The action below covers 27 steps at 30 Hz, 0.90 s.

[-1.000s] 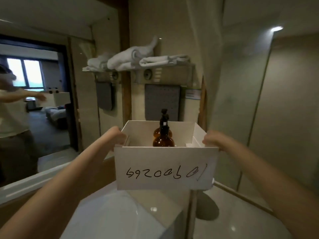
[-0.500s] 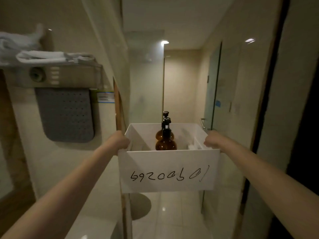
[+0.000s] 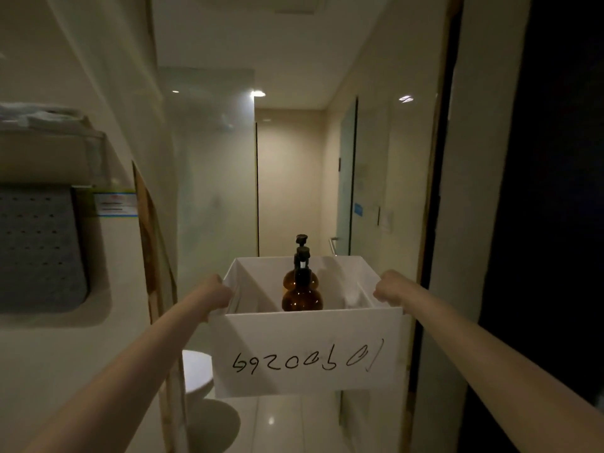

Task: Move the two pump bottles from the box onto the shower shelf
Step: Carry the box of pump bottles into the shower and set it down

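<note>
Bottles (image 3: 302, 291) tipping is the main risk: two brown pump bottles stand upright, one behind the other, loose in the middle compartment of the white box (image 3: 304, 351), nothing wedging them. A jolt or tilt while carrying could knock them over, pump heads first. Left hand (image 3: 217, 294) is curled over the box's left rim, right hand (image 3: 390, 287) over the right rim; fingers of both closed on the edges, box held out in the air, no counter under it. Thin walls gripped only at the top could flex or slip. Left to right: grey perforated mat (image 3: 36, 246) on the wall under a towel rack, glass shower screen (image 3: 209, 191), tiled floor (image 3: 294, 423) glossy and maybe slick, narrow passage, dark doorway (image 3: 539, 223). Light is dim. Shower shelf not in sight, so bottles aren't delivered yet.
</note>
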Tool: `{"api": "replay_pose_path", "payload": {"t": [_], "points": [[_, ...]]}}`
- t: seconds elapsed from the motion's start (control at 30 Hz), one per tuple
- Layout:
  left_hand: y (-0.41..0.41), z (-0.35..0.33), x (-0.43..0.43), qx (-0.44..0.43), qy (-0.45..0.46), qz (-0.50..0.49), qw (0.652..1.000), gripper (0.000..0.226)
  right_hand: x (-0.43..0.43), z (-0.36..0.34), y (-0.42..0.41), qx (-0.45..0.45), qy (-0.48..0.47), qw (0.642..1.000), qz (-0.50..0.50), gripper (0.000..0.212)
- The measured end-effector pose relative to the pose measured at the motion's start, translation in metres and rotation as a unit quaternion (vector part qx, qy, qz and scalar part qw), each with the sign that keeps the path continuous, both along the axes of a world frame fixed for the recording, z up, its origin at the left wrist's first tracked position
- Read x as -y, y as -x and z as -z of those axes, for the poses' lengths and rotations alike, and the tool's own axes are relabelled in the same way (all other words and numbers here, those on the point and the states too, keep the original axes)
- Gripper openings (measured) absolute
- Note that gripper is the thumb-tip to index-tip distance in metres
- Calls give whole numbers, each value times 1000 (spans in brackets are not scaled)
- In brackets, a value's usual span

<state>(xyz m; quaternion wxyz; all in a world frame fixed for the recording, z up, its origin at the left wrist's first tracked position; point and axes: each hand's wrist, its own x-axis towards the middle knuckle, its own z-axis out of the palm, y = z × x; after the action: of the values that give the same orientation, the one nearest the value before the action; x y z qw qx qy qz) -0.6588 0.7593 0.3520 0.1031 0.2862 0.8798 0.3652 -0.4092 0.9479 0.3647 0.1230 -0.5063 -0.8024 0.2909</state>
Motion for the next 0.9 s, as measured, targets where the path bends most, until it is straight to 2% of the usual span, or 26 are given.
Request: {"api": "replay_pose_path", "payload": {"t": [0.47,0.53,0.7,0.9], "points": [[87,15,-83,-11,15,-14,1000,28,-88,11,86,0,8,1000,-4,38],[110,17,-101,-17,4,-8,1000,21,-107,16,110,-13,17,1000,-1,35],[169,21,-148,-17,-7,4,1000,30,-147,17,163,-24,9,1000,-1,34],[248,6,-215,-21,-28,27,999,23,-205,4,234,-6,-1,1000,9,33]]}}
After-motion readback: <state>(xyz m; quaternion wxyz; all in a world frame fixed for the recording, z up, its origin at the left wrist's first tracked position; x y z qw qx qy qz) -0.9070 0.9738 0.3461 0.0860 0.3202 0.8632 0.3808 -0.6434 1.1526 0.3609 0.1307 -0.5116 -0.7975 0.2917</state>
